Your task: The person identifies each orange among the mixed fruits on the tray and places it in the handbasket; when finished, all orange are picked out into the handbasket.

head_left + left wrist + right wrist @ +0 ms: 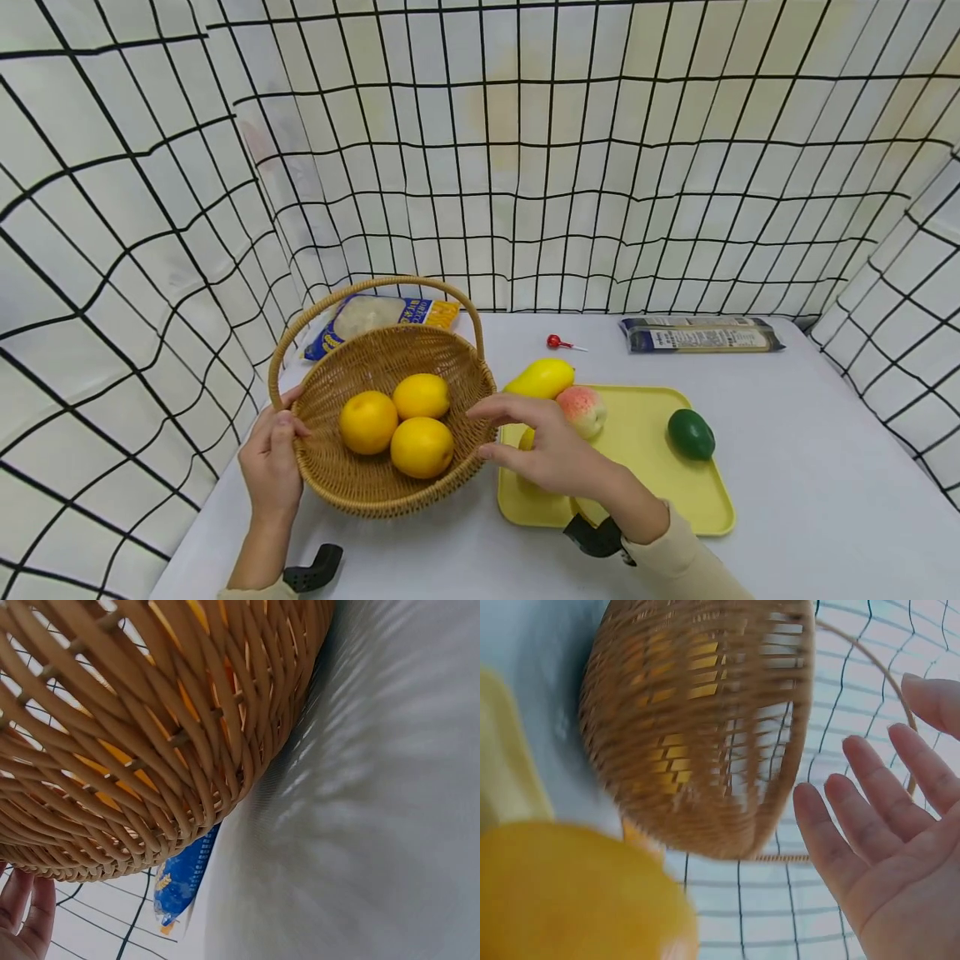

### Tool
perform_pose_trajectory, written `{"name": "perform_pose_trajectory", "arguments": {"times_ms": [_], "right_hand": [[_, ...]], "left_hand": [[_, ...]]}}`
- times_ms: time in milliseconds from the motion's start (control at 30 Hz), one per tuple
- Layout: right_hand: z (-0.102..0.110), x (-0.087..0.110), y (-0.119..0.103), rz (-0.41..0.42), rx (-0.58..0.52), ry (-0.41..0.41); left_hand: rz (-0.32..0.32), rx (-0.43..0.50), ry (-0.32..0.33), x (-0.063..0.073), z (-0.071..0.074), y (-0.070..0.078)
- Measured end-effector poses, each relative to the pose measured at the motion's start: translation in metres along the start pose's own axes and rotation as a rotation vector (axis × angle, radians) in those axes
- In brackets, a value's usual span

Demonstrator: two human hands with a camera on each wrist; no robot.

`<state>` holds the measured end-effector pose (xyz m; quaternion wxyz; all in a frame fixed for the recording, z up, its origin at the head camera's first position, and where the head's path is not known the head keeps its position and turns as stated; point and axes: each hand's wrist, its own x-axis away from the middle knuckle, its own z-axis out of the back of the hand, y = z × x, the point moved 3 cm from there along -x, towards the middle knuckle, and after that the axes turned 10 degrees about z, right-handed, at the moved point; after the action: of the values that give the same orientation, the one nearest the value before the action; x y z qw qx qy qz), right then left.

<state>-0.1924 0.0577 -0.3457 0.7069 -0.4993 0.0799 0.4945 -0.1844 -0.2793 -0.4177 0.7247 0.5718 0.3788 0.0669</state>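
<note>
A wicker basket with an arched handle tilts toward me. Inside it lie a round orange and two lemons, a front one and a back one. My left hand grips the basket's left rim, thumb over the edge; in the left wrist view its fingertips show against the wicker. By the right rim, my right hand holds nothing, its fingers spread and gently bent. The right wrist view shows that palm apart from the basket wall.
A yellow tray carries a mango, a peach and a dark green fruit. A lollipop, a long dark packet and a blue bag lie at the back. Black-gridded curtains surround the table.
</note>
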Motion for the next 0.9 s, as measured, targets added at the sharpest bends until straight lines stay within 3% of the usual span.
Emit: {"name": "perform_pose_trajectory", "arguments": {"times_ms": [200,567,900], "right_hand": [[0.022,0.022,0.025,-0.154,-0.012,-0.038],[0.062,0.042,0.055,-0.278,0.017,-0.117],[0.067,0.055,0.081,-0.370,0.012,-0.196]], "left_hand": [[-0.013,0.017,-0.004,0.000,-0.001,-0.001],[-0.021,0.005,0.000,0.000,0.001,-0.001],[-0.007,-0.003,-0.002,0.000,0.000,0.001]]}}
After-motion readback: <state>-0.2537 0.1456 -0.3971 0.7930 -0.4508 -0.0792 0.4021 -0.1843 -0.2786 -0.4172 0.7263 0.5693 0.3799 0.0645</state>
